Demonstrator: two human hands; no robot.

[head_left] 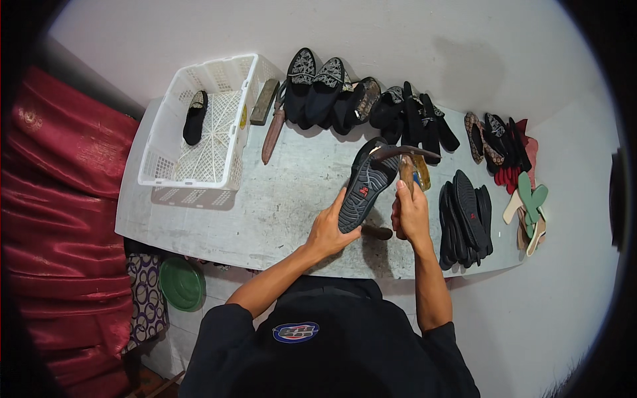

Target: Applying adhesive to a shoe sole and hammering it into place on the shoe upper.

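Observation:
My left hand (pixel 328 229) is closed around one end of a black shoe (pixel 363 194). Its grooved dark sole faces up and carries a small red mark. In my right hand (pixel 411 216) is a hammer (pixel 421 154), gripped by its wooden handle. The long, narrow hammer head lies across the far end of the shoe; whether the two touch, I cannot tell. A dark rounded piece (pixel 378 233) shows between my hands, its kind unclear. Just behind the handle stands a yellowish container (pixel 423 175), partly hidden.
A white plastic basket (pixel 233 162) holding one black shoe (pixel 195 119) stands at left. Beside it lie a block (pixel 265 101) and a sheathed knife-like tool (pixel 274 135). Patterned shoes (pixel 328 83) line the wall. Stacked black soles (pixel 467 219) and green and cream pieces (pixel 529 202) lie right.

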